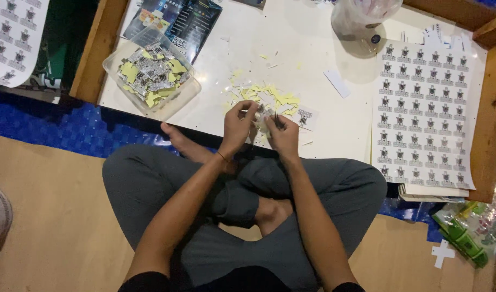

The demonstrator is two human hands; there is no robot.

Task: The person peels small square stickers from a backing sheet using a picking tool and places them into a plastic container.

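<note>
I see a low white board table with a raised wooden frame (pixel 99 51). On it, at the left, sits a clear plastic tub of cut stickers and yellow backing scraps (pixel 152 73), just beside a dark printed packet (pixel 191 24). Yellow paper scraps (pixel 269 96) litter the middle. A white sheet of small printed stickers (pixel 423 116) lies at the right, a clear plastic bag (pixel 361 19) beyond it.
</note>
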